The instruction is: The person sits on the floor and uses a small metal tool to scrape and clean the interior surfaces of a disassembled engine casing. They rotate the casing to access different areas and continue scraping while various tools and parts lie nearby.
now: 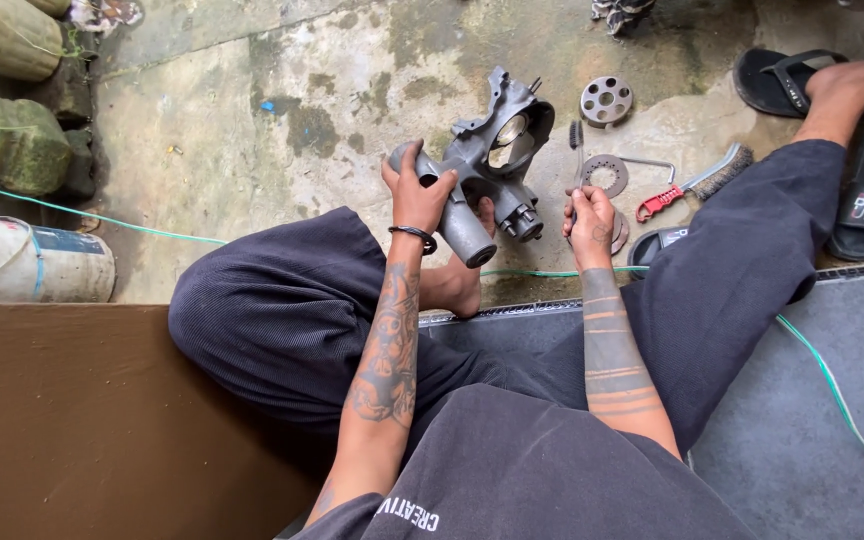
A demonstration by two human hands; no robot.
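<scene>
Grey cast-metal housing with tubular arms is being held above the stained concrete floor, its lower tube resting by a bare foot. The left hand is gripping one tube; the right hand is closing around a thin dark brush beside perforated metal discs. Held single-handed, the heavy casting is probably risking a slip onto the toes. A red-handled wire brush is lying near.

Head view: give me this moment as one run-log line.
left hand: grips grey metal housing, raised off concrete | right hand: holds small brush upright | nearby: perforated disc, wire brush
</scene>
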